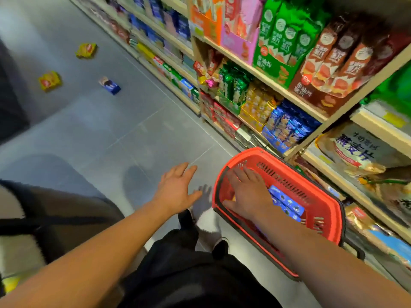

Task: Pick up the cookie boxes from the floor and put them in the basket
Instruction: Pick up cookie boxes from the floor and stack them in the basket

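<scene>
A red plastic basket [311, 190] stands on the floor at the foot of the shelves, with a blue cookie box [287, 202] lying inside. My right hand [246, 192] hovers flat over the basket's left half, fingers spread, holding nothing. My left hand [175, 187] is stretched out over the floor left of the basket, fingers straight and empty. Farther down the aisle lie a blue cookie box [110, 85] and two yellow packs [50, 81] [86, 50] on the grey tiles.
Stocked snack shelves [255, 76] run along the right side of the aisle. My shoes [220, 245] and dark trousers are below the hands. A dark shape [55, 214] fills the lower left. Grey floor tiles [122, 130] stretch between me and the fallen boxes.
</scene>
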Tool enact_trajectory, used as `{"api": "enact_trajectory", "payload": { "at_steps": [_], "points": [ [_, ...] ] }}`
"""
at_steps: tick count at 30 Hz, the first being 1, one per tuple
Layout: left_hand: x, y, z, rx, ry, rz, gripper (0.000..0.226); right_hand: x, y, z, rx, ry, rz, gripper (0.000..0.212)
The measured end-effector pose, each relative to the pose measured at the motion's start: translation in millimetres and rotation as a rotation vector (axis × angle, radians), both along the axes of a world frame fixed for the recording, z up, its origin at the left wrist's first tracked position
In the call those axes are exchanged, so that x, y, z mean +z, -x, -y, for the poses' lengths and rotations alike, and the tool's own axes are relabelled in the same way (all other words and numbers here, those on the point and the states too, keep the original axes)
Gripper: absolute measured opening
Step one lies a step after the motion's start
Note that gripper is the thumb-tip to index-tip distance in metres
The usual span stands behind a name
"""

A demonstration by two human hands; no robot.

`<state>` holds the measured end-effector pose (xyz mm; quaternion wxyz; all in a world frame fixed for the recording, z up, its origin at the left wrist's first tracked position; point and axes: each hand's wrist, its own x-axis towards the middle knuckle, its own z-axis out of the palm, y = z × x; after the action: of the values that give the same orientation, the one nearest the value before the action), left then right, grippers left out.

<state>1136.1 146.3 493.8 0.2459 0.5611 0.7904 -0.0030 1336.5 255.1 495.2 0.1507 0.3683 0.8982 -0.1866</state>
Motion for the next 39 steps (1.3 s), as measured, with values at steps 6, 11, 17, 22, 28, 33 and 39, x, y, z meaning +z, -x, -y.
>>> {"api": "enact_trajectory", "payload": {
  "at_steps": [6, 11, 17, 22, 28, 33, 39],
  "points": [
    [0, 55, 30, 0.231, -0.04, 0.007, 0.087, 1, 84, -9, 0.25, -0.046, -0.001, 0.086],
    [-1, 122, 46, 0.409, -0.078, 0.059, 0.094, 3, 176, -13, 0.419, -0.056, 0.025, 0.091],
    [-4, 237, 63, 0.503, -0.043, 0.048, 0.089, -2, 307, -18, 0.533, -0.103, 0.107, 0.092],
    [-8, 330, 64, 0.514, -0.061, 0.037, 0.079, 6, 391, -28, 0.501, -0.097, 0.074, 0.087],
    [-16, 421, 38, 0.548, -0.081, 0.079, 0.08, -1, 480, -63, 0.46, -0.035, 0.11, 0.088],
    [-21, 516, -13, 0.603, -0.067, 0.055, 0.079, -18, 580, -110, 0.452, 0.003, 0.11, 0.089],
    [-17, 623, -79, 0.699, -0.063, 0.074, 0.08, -31, 700, -174, 0.485, 0.002, 0.114, 0.09]
  ]
}}
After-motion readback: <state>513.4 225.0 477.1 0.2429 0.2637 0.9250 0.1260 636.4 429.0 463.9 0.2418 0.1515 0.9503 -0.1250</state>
